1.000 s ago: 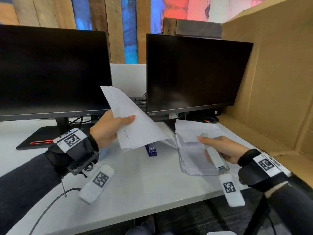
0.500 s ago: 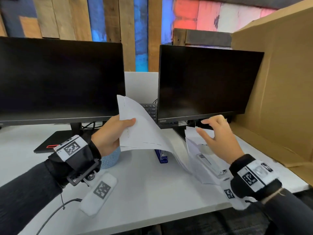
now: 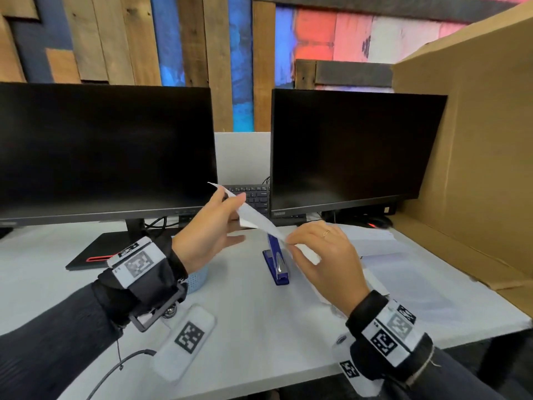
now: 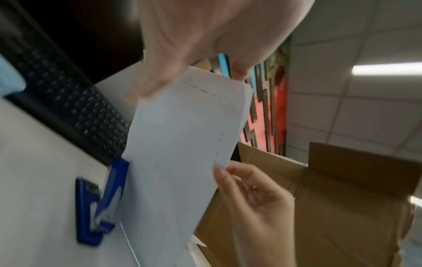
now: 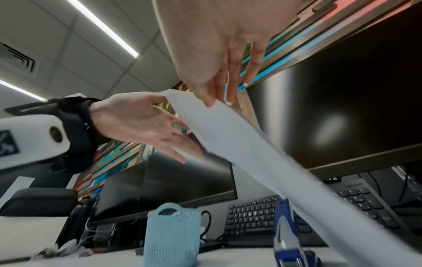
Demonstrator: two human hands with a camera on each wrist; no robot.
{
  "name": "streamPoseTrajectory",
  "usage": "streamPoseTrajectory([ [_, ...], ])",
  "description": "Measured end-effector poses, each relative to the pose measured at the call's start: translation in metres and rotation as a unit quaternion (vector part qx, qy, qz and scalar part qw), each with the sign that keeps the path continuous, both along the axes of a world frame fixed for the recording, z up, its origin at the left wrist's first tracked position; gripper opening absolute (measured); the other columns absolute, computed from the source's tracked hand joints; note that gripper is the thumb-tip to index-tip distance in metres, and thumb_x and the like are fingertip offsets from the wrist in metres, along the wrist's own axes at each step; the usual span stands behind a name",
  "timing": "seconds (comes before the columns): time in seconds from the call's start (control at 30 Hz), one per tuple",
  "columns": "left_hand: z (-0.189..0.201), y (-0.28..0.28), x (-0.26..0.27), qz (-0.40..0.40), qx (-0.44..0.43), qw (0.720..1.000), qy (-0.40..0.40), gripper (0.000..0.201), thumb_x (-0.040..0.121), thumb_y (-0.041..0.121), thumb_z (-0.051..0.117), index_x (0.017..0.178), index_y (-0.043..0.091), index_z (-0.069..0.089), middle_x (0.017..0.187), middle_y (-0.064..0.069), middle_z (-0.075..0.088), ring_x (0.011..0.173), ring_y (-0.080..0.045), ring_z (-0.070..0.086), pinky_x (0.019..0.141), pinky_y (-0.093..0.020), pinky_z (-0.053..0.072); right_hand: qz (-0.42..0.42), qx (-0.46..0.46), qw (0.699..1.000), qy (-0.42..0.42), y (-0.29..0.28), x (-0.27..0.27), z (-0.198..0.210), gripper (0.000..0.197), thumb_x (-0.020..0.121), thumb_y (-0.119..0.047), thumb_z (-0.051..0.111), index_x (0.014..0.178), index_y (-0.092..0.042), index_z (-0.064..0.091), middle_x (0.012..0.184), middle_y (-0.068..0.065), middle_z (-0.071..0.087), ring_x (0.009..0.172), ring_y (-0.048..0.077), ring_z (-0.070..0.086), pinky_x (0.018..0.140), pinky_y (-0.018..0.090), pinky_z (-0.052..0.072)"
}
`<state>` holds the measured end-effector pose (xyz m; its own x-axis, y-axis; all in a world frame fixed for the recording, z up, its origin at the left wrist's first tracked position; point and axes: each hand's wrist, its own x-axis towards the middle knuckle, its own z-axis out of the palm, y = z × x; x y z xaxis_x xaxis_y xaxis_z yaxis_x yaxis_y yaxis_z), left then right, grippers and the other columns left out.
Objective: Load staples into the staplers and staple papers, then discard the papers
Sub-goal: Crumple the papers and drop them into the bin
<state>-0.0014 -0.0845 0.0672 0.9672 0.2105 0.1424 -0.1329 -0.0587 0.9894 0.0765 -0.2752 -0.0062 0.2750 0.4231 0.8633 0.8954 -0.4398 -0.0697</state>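
A stapled set of white papers (image 3: 256, 217) hangs in the air above the desk, slanting down to the right. My left hand (image 3: 230, 203) pinches its upper end between thumb and fingers. My right hand (image 3: 291, 241) pinches its lower edge. In the left wrist view the papers (image 4: 182, 144) show rows of staples along two edges, with the right hand (image 4: 251, 195) at the lower corner. A blue stapler (image 3: 278, 264) lies closed on the white desk (image 3: 259, 327) just under the papers, untouched. The white stapler is hidden behind my right hand.
A stack of loose white sheets (image 3: 375, 241) lies at the right of the desk. A big open cardboard box (image 3: 476, 140) stands at the right edge. Two dark monitors (image 3: 354, 151) and a keyboard (image 3: 253, 194) fill the back. A light blue basket (image 5: 171, 234) sits under my left wrist.
My right hand put the white stapler down on the sheet stack, moved left and took hold of the papers' lower edge. My left hand turned the papers flatter.
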Motion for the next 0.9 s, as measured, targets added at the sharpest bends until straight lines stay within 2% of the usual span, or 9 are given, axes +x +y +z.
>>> streamPoseTrajectory([
  [0.07,0.005,0.0,0.0,0.061,0.075,0.994,-0.045,0.065,0.098,0.048,0.043,0.152,0.036,0.009,0.15,0.012,0.034,0.139,-0.01,0.033,0.115,-0.036,0.02,0.007,0.03,0.999,0.033,0.002,0.004,0.008,0.017,0.09,-0.029,0.058,0.093,-0.018,0.071,0.091,-0.005,0.071,0.088,0.007,0.061,0.079,0.03,0.052],
  [0.13,0.011,0.003,-0.003,0.117,0.187,0.967,-0.13,0.069,0.096,0.056,0.04,0.153,0.037,0.004,0.156,0.02,0.015,0.146,-0.002,0.007,0.12,-0.038,0.002,0.027,0.06,0.996,0.06,0.005,0.005,0.021,0.008,0.089,-0.021,0.065,0.093,-0.016,0.071,0.09,-0.005,0.07,0.085,0.003,0.058,0.078,0.029,0.053],
  [0.2,0.017,0.01,-0.005,0.146,0.328,0.91,-0.206,0.061,0.092,0.063,0.032,0.148,0.04,0.028,0.158,0.018,0.019,0.147,0.001,0.0,0.119,-0.049,-0.011,0.053,0.082,0.992,0.08,0.007,0.004,0.034,0.005,0.089,-0.016,0.067,0.09,-0.014,0.072,0.087,-0.004,0.07,0.08,0.003,0.06,0.076,0.022,0.053],
  [0.27,0.025,0.016,-0.005,0.14,0.412,0.864,-0.254,0.054,0.089,0.065,0.033,0.13,0.038,0.055,0.148,0.022,0.04,0.145,0.005,0.014,0.116,-0.051,-0.015,0.075,0.093,0.988,0.094,0.009,-0.001,0.046,0.007,0.09,-0.016,0.066,0.087,-0.012,0.071,0.083,-0.004,0.069,0.077,0.006,0.061,0.072,0.015,0.051],
  [0.33,0.032,0.019,-0.005,0.116,0.436,0.853,-0.263,0.047,0.086,0.064,0.043,0.115,0.034,0.065,0.129,0.025,0.058,0.134,0.007,0.038,0.118,-0.052,-0.006,0.085,0.097,0.986,0.108,0.009,-0.006,0.055,0.01,0.09,-0.018,0.065,0.085,-0.011,0.07,0.08,-0.006,0.067,0.078,0.007,0.06,0.07,0.01,0.048],
  [0.4,0.037,0.019,-0.006,0.093,0.439,0.856,-0.257,0.036,0.084,0.058,0.058,0.105,0.032,0.07,0.11,0.02,0.068,0.113,0.002,0.057,0.116,-0.046,0.026,0.083,0.087,0.985,0.127,0.008,-0.009,0.062,0.011,0.091,-0.02,0.064,0.085,-0.012,0.07,0.079,-0.01,0.064,0.076,0.002,0.059,0.07,0.005,0.044],
  [0.47,0.039,0.017,-0.005,0.074,0.43,0.864,-0.252,0.023,0.082,0.046,0.07,0.096,0.028,0.074,0.097,0.015,0.072,0.098,-0.002,0.064,0.093,-0.034,0.051,0.085,0.075,0.984,0.136,0.006,-0.011,0.066,0.012,0.092,-0.02,0.063,0.085,-0.012,0.069,0.078,-0.01,0.063,0.075,-0.001,0.058,0.07,0.004,0.042],
  [0.57,0.038,0.015,-0.001,0.059,0.401,0.881,-0.246,0.018,0.079,0.037,0.075,0.09,0.024,0.076,0.092,0.01,0.074,0.092,-0.005,0.067,0.082,-0.025,0.053,0.088,0.065,0.983,0.148,0.002,-0.011,0.07,0.013,0.092,-0.022,0.062,0.085,-0.013,0.069,0.075,-0.013,0.062,0.079,0.004,0.06,0.069,0.005,0.043],
  [0.9,0.033,0.006,0.004,0.044,0.373,0.893,-0.248,0.014,0.083,0.031,0.073,0.097,0.027,0.072,0.1,0.014,0.07,0.1,-0.003,0.062,0.089,-0.021,0.048,0.093,0.021,0.979,0.182,-0.004,-0.012,0.078,0.014,0.087,-0.036,0.067,0.083,-0.023,0.071,0.076,-0.012,0.069,0.075,0.005,0.065,0.063,0.014,0.049],
])
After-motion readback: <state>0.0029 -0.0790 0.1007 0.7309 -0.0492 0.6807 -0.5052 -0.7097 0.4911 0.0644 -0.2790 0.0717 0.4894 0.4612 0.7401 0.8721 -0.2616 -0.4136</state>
